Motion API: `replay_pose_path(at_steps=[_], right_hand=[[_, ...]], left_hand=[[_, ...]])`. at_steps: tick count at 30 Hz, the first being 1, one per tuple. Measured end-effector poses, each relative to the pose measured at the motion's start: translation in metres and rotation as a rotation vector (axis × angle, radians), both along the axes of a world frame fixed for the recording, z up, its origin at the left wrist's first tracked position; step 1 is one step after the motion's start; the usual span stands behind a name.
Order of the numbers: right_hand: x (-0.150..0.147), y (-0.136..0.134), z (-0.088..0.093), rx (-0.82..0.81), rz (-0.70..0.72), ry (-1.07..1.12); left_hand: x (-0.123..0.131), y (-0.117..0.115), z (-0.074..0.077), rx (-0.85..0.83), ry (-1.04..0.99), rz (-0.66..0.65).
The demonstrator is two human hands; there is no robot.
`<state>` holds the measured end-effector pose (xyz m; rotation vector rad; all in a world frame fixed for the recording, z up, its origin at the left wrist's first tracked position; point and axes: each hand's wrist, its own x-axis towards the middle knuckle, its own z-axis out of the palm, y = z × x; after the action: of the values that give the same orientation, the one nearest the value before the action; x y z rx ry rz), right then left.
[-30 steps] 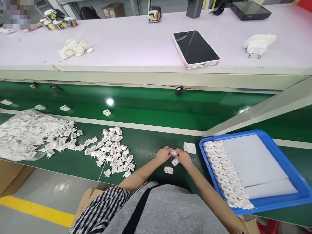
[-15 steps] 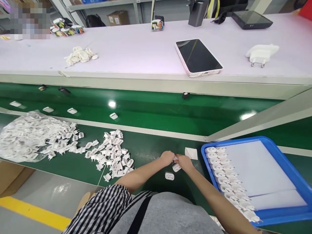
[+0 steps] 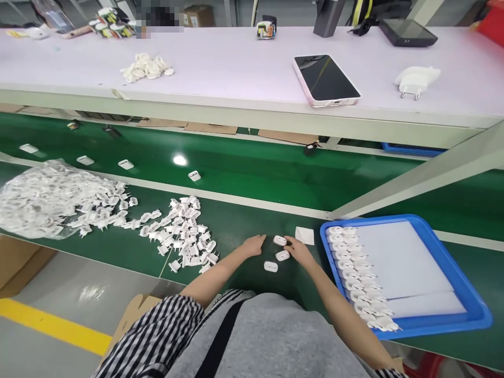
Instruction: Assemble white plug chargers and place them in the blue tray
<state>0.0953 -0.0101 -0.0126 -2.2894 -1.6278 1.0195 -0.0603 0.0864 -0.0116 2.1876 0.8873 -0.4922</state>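
Three small white plug housings lie close together on the green bench: an upper plug housing point(image 3: 280, 240), a middle plug housing point(image 3: 282, 255) and a lower plug housing point(image 3: 271, 266). To their left is my left hand point(image 3: 254, 245), its fingers stretched out and holding nothing. From the right, my right hand point(image 3: 300, 251) reaches in with fingers apart, the fingertips at the edges of the upper and middle housings. Beyond my right hand lies a white paper square point(image 3: 305, 235). A loose pile of white plug pieces point(image 3: 191, 236) spreads left of my left arm.
At the right, a blue tray point(image 3: 470, 294) carries rows of white plugs point(image 3: 354, 273). A plastic bag of plug pieces point(image 3: 43, 199) lies far left. Several housings sit on the green strip behind. The raised shelf point(image 3: 220, 68) holds a phone point(image 3: 326, 79) and a white plug adapter point(image 3: 416, 81).
My hands have moved apart. The white housing that was between them now lies on the bench with the other two. The camera view has shifted slightly.
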Motion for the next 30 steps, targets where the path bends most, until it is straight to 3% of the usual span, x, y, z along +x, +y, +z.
replay_pose_path(at_steps=[3,5,10,15,22,26,30], right_hand=[[0.002,-0.019,-0.005,-0.039,-0.029,0.043],[-0.003,-0.026,-0.009,-0.076,-0.031,0.100],[-0.023,-0.025,-0.017,-0.087,-0.145,0.179],[-0.026,-0.022,-0.025,-0.068,-0.250,0.229],[-0.019,-0.017,-0.025,-0.078,-0.277,0.302],[-0.012,-0.025,-0.021,-0.063,-0.322,0.278],[0.006,-0.048,-0.025,0.073,-0.324,0.240]], left_hand=[[-0.037,-0.022,-0.011,-0.083,0.007,0.074],[-0.043,-0.038,-0.018,-0.149,-0.040,0.129],[-0.012,-0.057,-0.032,-0.184,-0.216,0.272],[0.012,-0.042,-0.036,-0.203,-0.328,0.212],[0.022,-0.036,-0.023,-0.131,-0.216,0.048],[0.036,-0.051,-0.012,-0.075,-0.111,0.054],[0.058,-0.076,-0.011,-0.074,-0.142,0.098]])
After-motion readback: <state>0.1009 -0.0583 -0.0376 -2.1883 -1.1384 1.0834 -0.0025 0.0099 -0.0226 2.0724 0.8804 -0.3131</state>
